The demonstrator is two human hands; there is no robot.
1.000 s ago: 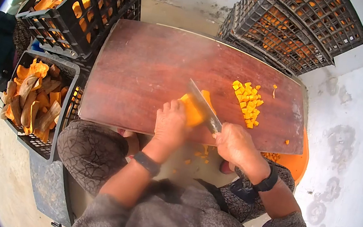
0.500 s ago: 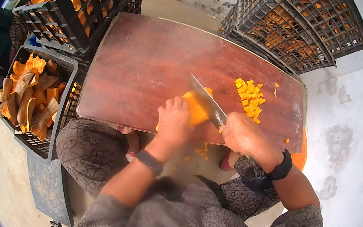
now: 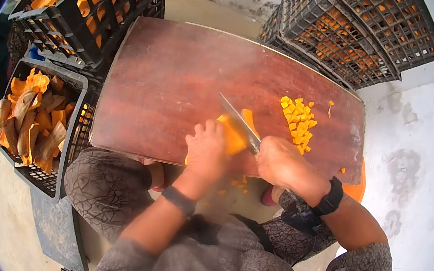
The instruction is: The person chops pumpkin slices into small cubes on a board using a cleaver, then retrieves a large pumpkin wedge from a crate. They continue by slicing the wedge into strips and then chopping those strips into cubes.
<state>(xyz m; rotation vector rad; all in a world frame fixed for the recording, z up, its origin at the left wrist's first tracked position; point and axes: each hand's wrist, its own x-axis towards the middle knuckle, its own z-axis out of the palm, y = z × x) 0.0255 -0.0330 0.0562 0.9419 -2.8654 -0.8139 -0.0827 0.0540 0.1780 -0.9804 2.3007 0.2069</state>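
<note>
- The left hand (image 3: 207, 150) holds down an orange chunk (image 3: 232, 140) on the table (image 3: 163, 82).
- The right hand (image 3: 283, 162) grips a big knife (image 3: 245, 129).
- Little orange cubes (image 3: 298, 123) lie nearby.

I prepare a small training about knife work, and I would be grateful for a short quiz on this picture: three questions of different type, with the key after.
1. Multiple choice. What does the right hand hold?
a) a peeler
b) a knife
c) a spoon

2. True or false. The left hand touches the orange block.

3. Fill the gap. In the picture, the pile of small orange cubes lies to the ____ of the knife blade.

Key: 1 b; 2 true; 3 right.
</note>
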